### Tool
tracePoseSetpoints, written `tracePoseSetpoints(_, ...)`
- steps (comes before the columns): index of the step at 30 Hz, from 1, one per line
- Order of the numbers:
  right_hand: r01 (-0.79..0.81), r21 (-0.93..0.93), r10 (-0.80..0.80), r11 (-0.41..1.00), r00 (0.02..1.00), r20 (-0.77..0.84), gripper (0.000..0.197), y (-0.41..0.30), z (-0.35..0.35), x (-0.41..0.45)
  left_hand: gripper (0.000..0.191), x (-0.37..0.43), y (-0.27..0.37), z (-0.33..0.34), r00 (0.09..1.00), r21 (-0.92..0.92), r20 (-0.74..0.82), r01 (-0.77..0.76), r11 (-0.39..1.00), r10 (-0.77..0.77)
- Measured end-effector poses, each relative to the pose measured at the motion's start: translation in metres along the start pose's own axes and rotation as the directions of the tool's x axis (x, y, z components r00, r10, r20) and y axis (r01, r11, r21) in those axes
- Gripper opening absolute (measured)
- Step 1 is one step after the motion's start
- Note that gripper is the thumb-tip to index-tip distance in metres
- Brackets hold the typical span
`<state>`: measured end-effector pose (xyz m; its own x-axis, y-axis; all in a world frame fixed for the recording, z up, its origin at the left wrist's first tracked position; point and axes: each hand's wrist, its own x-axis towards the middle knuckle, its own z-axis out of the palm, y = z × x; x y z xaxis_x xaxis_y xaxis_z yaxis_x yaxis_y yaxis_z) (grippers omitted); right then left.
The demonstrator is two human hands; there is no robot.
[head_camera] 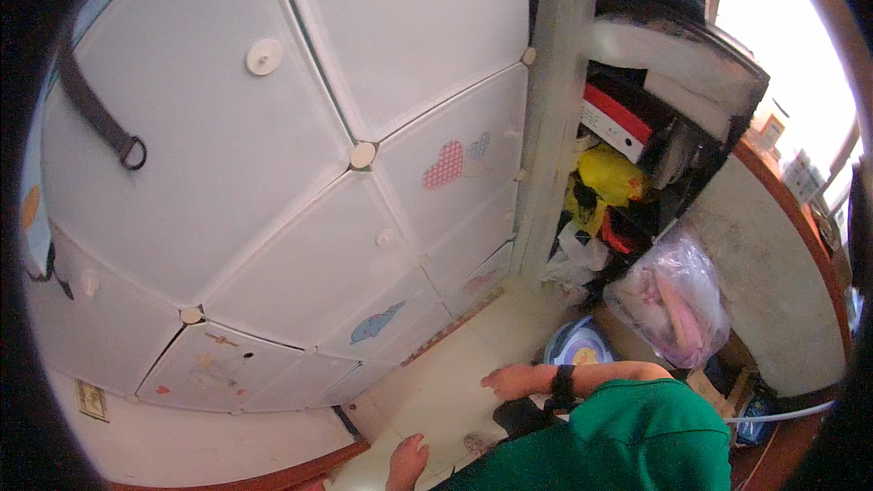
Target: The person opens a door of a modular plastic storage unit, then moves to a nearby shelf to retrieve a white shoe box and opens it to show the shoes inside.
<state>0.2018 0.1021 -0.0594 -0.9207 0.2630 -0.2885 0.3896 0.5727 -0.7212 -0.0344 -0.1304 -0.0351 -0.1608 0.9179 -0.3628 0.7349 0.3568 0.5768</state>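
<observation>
My right hand (510, 382), with a black band at the wrist, hangs over the tiled floor, fingers loosely curled with nothing seen in them. At the bottom of the view my left hand (409, 458) is also above the floor and holds nothing visible; its fingers are partly bent. Before me rises a white plastic panel cabinet (273, 218) with closed doors, round white knobs (264, 56) and heart and whale stickers (377, 322). Neither hand touches it. A blue round tub or stool (580, 344) with a yellow picture stands just beyond my right hand.
A dark shelf at the right holds a red and white box (617, 124) and yellow plastic bags (609, 174). Below it is a clear plastic bag (672, 303) with pink contents. A grey strap (95, 109) with a ring hangs at the left, and a wooden-edged counter (794, 211) curves along the right.
</observation>
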Motion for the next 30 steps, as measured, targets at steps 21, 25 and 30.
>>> tracePoseSetpoints(21,-0.237,-0.144,0.036,0.961,0.624,-0.781,0.061,0.000,-0.236,-0.115,0.046,0.039,0.091,-0.077,0.977,0.248,0.183,0.066,0.966,-0.114)
tracePoseSetpoints(25,-0.298,-0.290,-0.191,0.909,0.321,-0.928,0.066,0.037,-0.343,-0.126,0.037,0.110,0.103,-0.073,0.975,0.315,0.176,-0.187,0.931,0.136)
tracePoseSetpoints(30,0.241,0.508,0.486,0.827,0.148,-0.861,0.070,0.019,-0.441,-0.145,0.035,0.137,0.145,-0.084,0.923,0.316,0.042,-0.375,0.872,0.382)
